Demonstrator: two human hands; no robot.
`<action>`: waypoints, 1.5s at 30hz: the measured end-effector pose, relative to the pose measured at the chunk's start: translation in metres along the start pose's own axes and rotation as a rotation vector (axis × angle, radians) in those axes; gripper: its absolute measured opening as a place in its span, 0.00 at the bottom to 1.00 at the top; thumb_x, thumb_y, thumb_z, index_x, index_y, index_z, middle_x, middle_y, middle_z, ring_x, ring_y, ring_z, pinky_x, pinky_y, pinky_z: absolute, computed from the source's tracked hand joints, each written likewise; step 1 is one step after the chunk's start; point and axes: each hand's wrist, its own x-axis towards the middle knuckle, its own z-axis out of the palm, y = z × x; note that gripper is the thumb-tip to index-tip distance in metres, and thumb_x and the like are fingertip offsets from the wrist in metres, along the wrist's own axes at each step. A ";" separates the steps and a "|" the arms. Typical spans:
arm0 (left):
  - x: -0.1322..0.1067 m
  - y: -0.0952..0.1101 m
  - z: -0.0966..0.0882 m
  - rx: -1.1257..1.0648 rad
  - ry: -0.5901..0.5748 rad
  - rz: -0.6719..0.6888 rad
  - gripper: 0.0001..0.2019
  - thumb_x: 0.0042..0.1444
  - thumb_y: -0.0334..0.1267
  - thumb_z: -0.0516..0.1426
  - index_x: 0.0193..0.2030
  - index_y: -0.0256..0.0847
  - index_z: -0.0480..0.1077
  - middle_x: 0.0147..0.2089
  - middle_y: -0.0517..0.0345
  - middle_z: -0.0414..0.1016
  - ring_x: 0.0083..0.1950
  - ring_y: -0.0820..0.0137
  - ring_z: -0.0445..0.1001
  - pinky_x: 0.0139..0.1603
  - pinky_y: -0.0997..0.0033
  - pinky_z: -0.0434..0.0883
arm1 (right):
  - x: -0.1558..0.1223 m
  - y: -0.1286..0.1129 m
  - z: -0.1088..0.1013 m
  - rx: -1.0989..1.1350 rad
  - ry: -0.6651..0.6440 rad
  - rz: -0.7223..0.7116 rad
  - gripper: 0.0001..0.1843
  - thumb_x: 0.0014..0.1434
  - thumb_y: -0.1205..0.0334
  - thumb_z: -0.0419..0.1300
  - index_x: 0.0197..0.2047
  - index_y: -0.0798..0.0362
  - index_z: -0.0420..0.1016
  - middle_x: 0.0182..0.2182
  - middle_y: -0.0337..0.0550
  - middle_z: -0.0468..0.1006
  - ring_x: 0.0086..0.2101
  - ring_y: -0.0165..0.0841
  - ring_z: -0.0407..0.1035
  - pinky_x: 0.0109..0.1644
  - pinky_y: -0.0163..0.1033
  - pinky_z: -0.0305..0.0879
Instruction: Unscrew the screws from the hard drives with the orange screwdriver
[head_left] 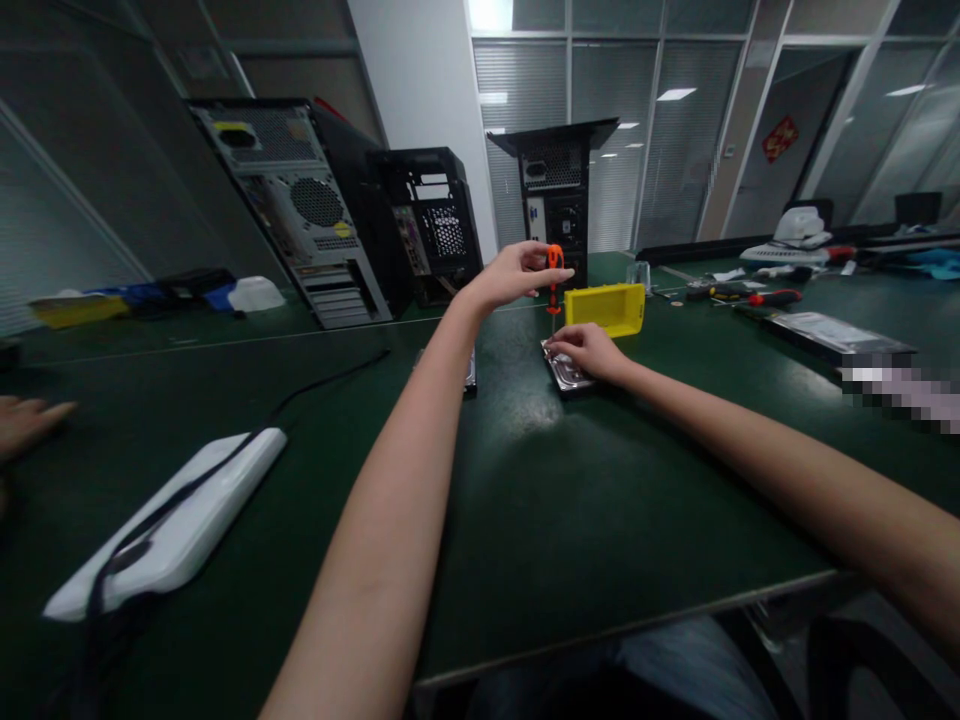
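Note:
My left hand is closed around the orange-and-black handle of a screwdriver, which stands upright with its shaft pointing down. Below it a silver hard drive lies on the green table. My right hand rests over the drive, fingers bent and closed at its far left corner, beside the screwdriver's tip. Exactly where the tip meets the drive is hidden by these fingers. A second hard drive is mostly covered by my left forearm. Just behind my right hand stands a yellow open box.
Computer cases stand along the back. At left lies a white flat device with a black cable; another person's hand is at the edge. Right hold pliers and a larger drive. The table's front edge is near me.

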 end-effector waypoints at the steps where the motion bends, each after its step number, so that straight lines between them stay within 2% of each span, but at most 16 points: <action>1: 0.000 0.000 0.001 0.004 0.029 0.004 0.24 0.47 0.41 0.63 0.51 0.34 0.70 0.42 0.48 0.75 0.43 0.66 0.72 0.42 0.66 0.69 | 0.000 0.000 0.000 -0.004 0.000 -0.001 0.13 0.58 0.62 0.59 0.37 0.64 0.80 0.30 0.49 0.81 0.29 0.30 0.72 0.36 0.33 0.63; 8: 0.002 0.001 0.004 0.051 0.170 0.097 0.22 0.45 0.39 0.64 0.48 0.33 0.72 0.39 0.50 0.75 0.42 0.67 0.72 0.43 0.68 0.68 | 0.000 0.000 0.001 -0.033 0.014 -0.026 0.10 0.56 0.61 0.60 0.34 0.60 0.79 0.30 0.46 0.80 0.31 0.31 0.72 0.38 0.33 0.63; 20: 0.005 -0.001 0.002 0.040 0.211 0.133 0.22 0.43 0.40 0.65 0.46 0.32 0.74 0.38 0.50 0.76 0.41 0.67 0.73 0.44 0.67 0.69 | 0.002 0.005 0.001 -0.044 0.022 -0.026 0.11 0.55 0.59 0.62 0.31 0.60 0.77 0.29 0.45 0.79 0.30 0.30 0.70 0.37 0.33 0.62; 29: 0.001 0.008 0.004 -0.058 0.174 0.108 0.17 0.45 0.36 0.65 0.42 0.31 0.74 0.40 0.48 0.77 0.43 0.66 0.74 0.49 0.63 0.70 | 0.002 0.004 0.001 -0.035 0.022 -0.017 0.11 0.54 0.58 0.62 0.29 0.58 0.76 0.28 0.44 0.78 0.29 0.29 0.69 0.37 0.34 0.62; 45: -0.004 0.012 0.002 -0.010 0.100 0.088 0.16 0.50 0.36 0.61 0.45 0.31 0.75 0.44 0.47 0.78 0.47 0.65 0.74 0.51 0.63 0.70 | 0.001 0.003 0.002 -0.044 0.020 -0.002 0.11 0.54 0.58 0.62 0.29 0.58 0.76 0.28 0.44 0.78 0.29 0.29 0.69 0.37 0.33 0.62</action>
